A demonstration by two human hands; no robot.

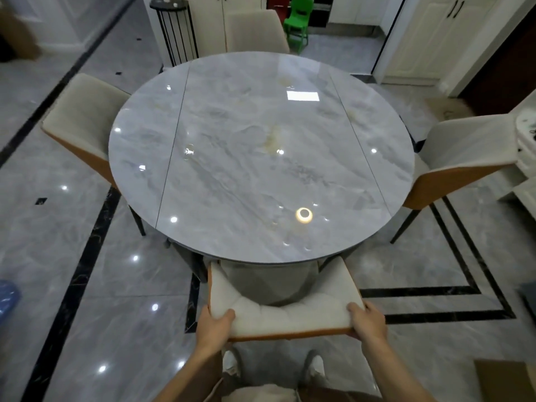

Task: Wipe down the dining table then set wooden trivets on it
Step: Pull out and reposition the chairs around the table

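Note:
The round dining table [261,158] has a glossy grey marble top with nothing on it; ceiling lights reflect in it. No cloth and no wooden trivets are in view. A cream chair with an orange back [285,317] stands at the table's near edge, right in front of me. My left hand [216,326] grips the left corner of its backrest, thumb on the padded side. My right hand [367,320] grips the right corner the same way. My feet show below the chair.
Matching chairs stand at the table's left [84,120], right [461,152] and far side [255,30]. A black rack [177,30] and a green plastic chair [298,21] are beyond. White cabinets [429,39] line the back right. A cardboard box [504,378] lies at bottom right.

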